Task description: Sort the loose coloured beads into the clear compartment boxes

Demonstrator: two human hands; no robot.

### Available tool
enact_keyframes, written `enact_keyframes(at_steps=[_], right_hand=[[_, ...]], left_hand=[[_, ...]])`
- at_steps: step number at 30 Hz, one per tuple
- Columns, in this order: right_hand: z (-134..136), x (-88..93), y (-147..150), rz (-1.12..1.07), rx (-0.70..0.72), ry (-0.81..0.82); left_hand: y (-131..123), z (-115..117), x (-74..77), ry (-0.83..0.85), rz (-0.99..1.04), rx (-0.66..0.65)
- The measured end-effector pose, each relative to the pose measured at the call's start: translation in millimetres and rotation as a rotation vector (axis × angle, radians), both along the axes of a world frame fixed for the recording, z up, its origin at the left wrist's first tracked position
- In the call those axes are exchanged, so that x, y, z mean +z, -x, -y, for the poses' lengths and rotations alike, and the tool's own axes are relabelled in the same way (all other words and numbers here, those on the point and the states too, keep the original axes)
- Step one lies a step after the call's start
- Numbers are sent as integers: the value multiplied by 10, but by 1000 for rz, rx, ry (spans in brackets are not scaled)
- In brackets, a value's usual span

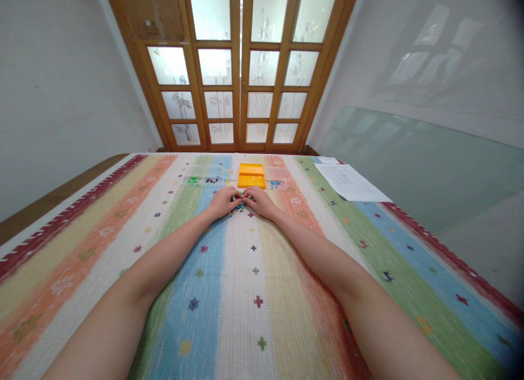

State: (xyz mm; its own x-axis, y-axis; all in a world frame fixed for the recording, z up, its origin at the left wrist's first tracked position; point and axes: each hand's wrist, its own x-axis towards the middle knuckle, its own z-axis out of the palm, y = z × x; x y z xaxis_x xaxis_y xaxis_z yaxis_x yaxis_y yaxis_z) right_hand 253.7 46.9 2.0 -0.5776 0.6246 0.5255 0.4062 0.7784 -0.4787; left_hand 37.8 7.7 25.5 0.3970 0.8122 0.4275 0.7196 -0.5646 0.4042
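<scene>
My left hand point(224, 201) and my right hand point(258, 201) meet at the middle of the table, fingertips nearly touching. Between and under them lies a small pile of tiny coloured pieces point(237, 207), partly hidden by the fingers. Each hand has its fingers curled in toward the thumb; whatever they pinch is too small to make out. Just beyond the hands stands an open yellow box point(251, 168) with a few tiny bits inside. Left of it, a clear compartment tray holds green pieces point(192, 180), dark red pieces point(212, 180) and a few yellow ones. On its right, blue pieces point(275, 184) sit in clear plastic.
A striped, patterned tablecloth point(241, 292) covers the table. White paper sheets point(350, 182) with print lie at the far right. A glass panel point(409, 161) leans along the right wall. Wooden doors with glass panes point(241, 69) stand behind the table.
</scene>
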Motion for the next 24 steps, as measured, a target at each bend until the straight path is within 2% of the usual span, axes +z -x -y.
enact_keyframes(at_steps=[18,24], right_hand=[[-21,-27,31,-21,-28,-10],[-18,-36,37,-27,-79,-19]], left_hand=[[-8,-71,-65,17,2,29],[88,-241,-53,7,30,90]])
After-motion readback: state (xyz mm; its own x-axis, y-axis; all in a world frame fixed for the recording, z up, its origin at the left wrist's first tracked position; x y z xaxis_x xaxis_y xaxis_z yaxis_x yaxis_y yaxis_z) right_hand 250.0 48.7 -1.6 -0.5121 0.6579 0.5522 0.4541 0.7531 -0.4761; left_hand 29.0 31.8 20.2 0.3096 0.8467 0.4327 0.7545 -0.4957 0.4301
